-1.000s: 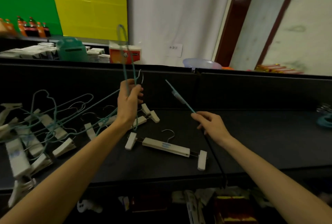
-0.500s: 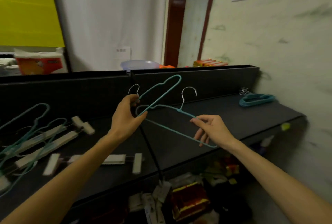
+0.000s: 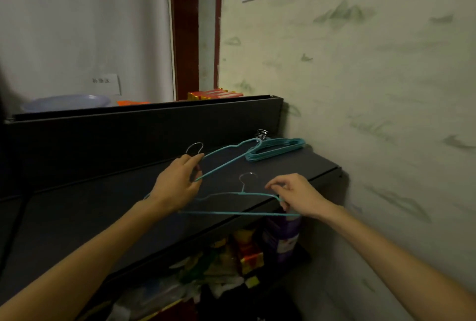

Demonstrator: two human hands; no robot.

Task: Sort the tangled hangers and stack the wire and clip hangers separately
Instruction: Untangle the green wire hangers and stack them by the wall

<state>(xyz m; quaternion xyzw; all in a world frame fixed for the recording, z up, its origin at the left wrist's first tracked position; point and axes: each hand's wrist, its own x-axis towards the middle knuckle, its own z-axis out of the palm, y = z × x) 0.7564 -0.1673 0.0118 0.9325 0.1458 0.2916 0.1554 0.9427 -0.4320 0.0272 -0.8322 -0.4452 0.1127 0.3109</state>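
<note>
While each hand pinches one teal wire hanger, left hand (image 3: 177, 186) and right hand (image 3: 298, 195) hold theirs apart, likely bound for the teal wire-hanger stack (image 3: 277, 150) at the dark shelf's (image 3: 90, 215) far right corner.

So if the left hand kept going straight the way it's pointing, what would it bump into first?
Probably the stack of teal wire hangers by the wall. The left hand points up and right across the dark shelf toward it, its own wire hanger leading. Depth is unclear.

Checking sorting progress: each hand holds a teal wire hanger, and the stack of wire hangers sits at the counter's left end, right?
Not quite. In the head view the stack of wire hangers sits at the counter's right end, by the wall. The left hand and right hand each hold one.
</note>
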